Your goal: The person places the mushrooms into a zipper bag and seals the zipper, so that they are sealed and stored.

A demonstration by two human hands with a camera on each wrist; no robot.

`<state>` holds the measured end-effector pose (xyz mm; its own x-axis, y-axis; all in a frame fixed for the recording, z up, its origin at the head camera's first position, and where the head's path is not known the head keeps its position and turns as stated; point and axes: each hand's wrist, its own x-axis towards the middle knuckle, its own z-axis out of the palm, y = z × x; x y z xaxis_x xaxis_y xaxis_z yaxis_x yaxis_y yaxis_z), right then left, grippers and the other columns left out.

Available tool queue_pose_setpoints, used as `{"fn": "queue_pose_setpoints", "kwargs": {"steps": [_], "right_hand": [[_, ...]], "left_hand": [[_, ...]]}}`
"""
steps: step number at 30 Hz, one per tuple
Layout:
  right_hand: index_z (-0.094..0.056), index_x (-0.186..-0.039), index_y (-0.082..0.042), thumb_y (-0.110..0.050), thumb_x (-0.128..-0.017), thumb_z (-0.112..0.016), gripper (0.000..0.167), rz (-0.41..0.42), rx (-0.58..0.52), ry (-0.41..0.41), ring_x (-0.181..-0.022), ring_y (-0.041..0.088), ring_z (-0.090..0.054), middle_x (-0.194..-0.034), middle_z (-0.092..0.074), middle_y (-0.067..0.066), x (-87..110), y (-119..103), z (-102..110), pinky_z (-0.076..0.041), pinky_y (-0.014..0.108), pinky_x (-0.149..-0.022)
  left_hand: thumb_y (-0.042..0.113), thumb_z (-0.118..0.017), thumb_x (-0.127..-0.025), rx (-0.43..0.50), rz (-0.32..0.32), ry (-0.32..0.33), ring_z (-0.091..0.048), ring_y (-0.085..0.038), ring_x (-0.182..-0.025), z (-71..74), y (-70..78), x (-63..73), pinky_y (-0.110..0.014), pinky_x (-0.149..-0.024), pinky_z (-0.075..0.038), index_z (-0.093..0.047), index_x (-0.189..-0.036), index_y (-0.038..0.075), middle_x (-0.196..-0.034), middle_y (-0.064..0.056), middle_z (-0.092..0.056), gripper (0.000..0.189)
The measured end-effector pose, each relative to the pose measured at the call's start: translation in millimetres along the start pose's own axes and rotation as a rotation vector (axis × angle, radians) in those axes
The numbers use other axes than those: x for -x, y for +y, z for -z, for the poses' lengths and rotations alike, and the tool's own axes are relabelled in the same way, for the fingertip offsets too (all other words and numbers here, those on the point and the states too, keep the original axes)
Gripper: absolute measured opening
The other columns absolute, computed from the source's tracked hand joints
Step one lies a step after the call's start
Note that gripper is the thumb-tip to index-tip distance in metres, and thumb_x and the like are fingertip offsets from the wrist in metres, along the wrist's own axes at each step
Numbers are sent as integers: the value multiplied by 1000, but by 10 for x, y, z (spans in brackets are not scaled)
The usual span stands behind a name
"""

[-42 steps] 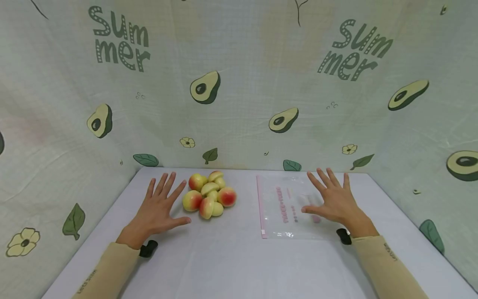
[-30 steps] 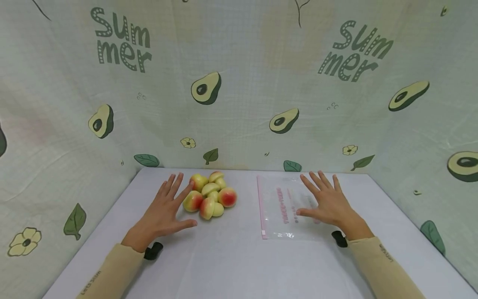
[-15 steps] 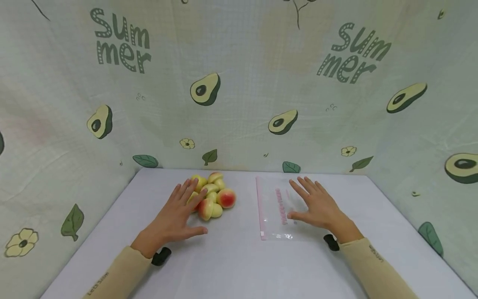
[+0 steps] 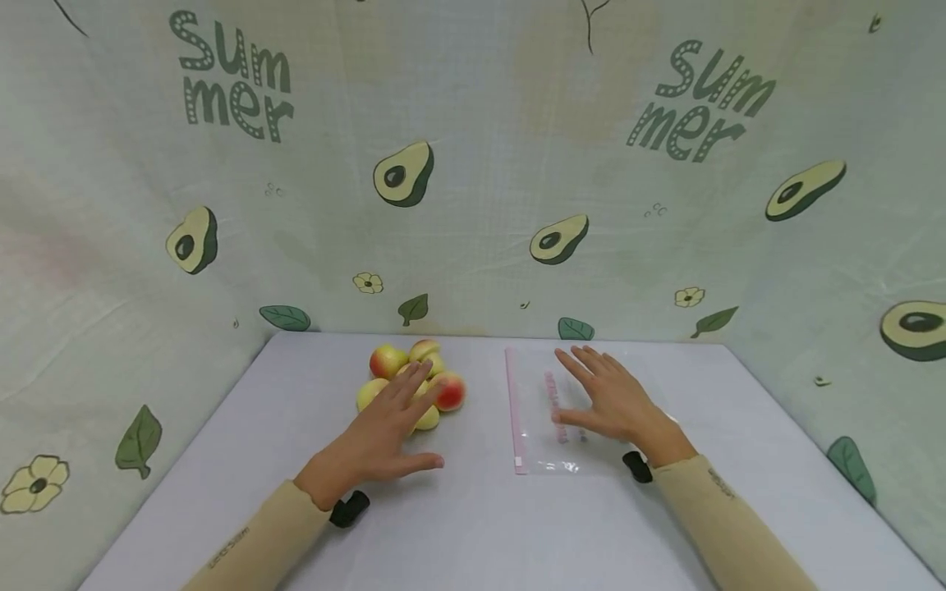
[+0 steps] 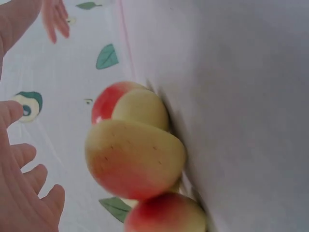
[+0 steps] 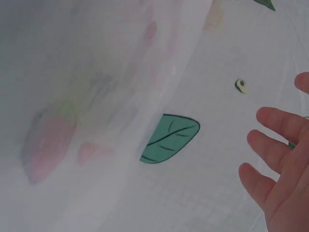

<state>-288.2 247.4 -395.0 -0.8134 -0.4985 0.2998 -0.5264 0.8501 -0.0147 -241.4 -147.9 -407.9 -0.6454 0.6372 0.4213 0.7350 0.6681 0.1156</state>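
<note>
Several yellow and red toy mushrooms (image 4: 448, 392) lie in a cluster on the white table, left of the middle. My left hand (image 4: 380, 435) hovers in front of them with fingers spread, hiding part of the cluster in the head view. Seen from the left wrist, a mushroom with a speckled cap (image 5: 135, 157) lies close by, apart from the fingers. A clear zip bag (image 4: 521, 410) with a pink edge and pink print lies flat to the right. Over it my right hand (image 4: 613, 404) is held with fingers spread, holding nothing and covering the bag's right part.
The white table (image 4: 473, 525) stretches in front of both hands. A cloth (image 4: 473, 164) printed with avocados, leaves and lettering hangs behind the table and along both sides. Dark wrist cameras (image 4: 349, 509) sit below the wrists.
My left hand has moved right and toward me, now covering more of the mushrooms. My right hand has moved left across the bag. Mushrooms and bag have stayed in place.
</note>
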Motion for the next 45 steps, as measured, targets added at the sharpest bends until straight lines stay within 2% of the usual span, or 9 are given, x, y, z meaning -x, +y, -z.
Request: {"fn": "queue_pose_setpoints", "kwargs": {"steps": [7,11,17,23,34,38,45], "right_hand": [[-22,-153,-24,-84,-73,-45,103,-33,-23,-38,-135,38,-31,-152,-30,14,-91,-24,-24,-26,55,-108],[-22,-153,-25,-86,-72,-43,104,-44,-25,-50,-134,39,-34,-152,-31,13,-154,-44,-53,-29,55,-107],[-24,-152,-28,-84,-71,-50,102,-63,-59,-76,-134,40,-34,-152,-30,13,-236,-120,-90,-31,58,-105],[-25,-152,-29,-79,-71,-57,101,-77,-101,-117,-136,38,-32,-153,-30,11,-301,-166,-141,-30,58,-105],[-28,-151,-26,-79,-67,-62,105,-82,-193,-188,-135,35,-35,-152,-31,12,-391,-192,-216,-33,56,-104],[-31,-150,-25,-74,-67,-67,103,-85,-225,-216,-135,35,-36,-152,-32,13,-414,-195,-236,-34,55,-104],[-31,-150,-27,-75,-65,-68,105,-122,-263,-295,-137,33,-33,-153,-29,11,-453,-197,-278,-31,54,-106]], "left_hand": [[70,-58,-79,13,-21,-17,-8,-27,-145,-76,131,-220,-48,-113,-22,-17,-154,20,-160,-3,-3,99],[71,-56,-80,47,-8,-45,-7,-23,-146,-146,195,-353,-44,-113,-23,-16,-154,21,-160,-1,-4,98],[70,-55,-81,92,-9,-90,-7,-25,-146,-264,276,-516,-45,-112,-25,-16,-154,19,-160,-4,-4,97],[72,-51,-82,102,20,-161,-5,-25,-146,-360,341,-609,-44,-111,-28,-10,-155,21,-160,-5,-2,98],[68,-54,-83,126,66,-233,-11,-23,-145,-454,429,-777,-38,-110,-30,-14,-154,16,-159,-6,-9,97],[68,-54,-83,135,99,-271,-14,-22,-145,-502,446,-822,-37,-110,-31,-13,-154,16,-159,-5,-9,97],[71,-55,-81,171,172,-334,-19,-24,-143,-578,462,-906,-39,-109,-32,-16,-154,15,-159,-7,-14,100]]}}
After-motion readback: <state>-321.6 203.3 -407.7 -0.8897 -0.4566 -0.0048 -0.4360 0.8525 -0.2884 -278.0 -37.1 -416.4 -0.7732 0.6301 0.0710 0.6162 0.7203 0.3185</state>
